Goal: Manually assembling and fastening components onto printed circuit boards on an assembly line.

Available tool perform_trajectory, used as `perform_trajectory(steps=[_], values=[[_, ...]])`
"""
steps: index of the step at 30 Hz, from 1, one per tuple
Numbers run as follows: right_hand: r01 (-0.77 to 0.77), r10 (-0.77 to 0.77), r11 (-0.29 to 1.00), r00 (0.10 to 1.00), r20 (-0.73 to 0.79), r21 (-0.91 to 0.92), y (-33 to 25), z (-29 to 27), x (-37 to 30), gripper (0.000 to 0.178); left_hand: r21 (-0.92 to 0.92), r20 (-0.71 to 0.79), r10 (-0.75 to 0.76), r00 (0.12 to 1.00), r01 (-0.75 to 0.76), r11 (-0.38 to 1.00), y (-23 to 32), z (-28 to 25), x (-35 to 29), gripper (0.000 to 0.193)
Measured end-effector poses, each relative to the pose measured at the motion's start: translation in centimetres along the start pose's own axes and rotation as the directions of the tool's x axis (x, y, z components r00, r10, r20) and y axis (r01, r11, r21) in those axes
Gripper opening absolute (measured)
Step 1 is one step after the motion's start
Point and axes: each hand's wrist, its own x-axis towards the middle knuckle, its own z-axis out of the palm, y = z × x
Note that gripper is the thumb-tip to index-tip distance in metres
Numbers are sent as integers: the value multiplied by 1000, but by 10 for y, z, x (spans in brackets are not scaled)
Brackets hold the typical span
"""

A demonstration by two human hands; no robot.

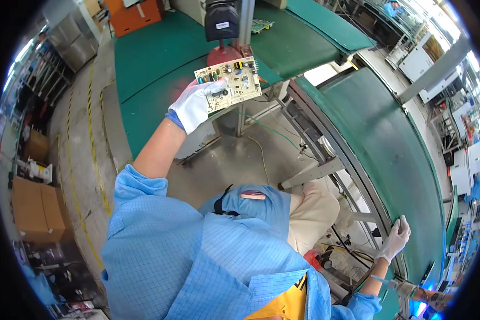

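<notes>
My left hand [194,104], in a white glove, is raised and grips a beige circuit board [234,80] by its left edge. The board carries several small parts and hangs just above the green work surface [149,58]. A black device on a red base [222,32] stands right behind it. My right hand [396,239], also gloved, rests with fingers spread on the metal rim of the green conveyor belt [389,144] at the lower right and holds nothing.
Another circuit board [261,24] lies farther back on the green surface. Cardboard boxes [34,208] and an orange cabinet [136,16] stand along the floor with yellow lines at the left. A person in blue [392,8] is at the far top right.
</notes>
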Motion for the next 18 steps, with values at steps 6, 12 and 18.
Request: perform_trajectory(steps=[6,12,18], values=[[-10,10,1000,1000,11,1,1,0,-1,25,-59,-68,44,997,-48,997,3,-29,6,40],[-6,6,1000,1000,8,5,0,-1,-2,24,-148,-86,19,996,-31,988,2,-38,12,37],[7,-6,1000,1000,16,-4,1,-2,-2,24,-143,-121,5,993,-22,989,2,-38,12,37]])
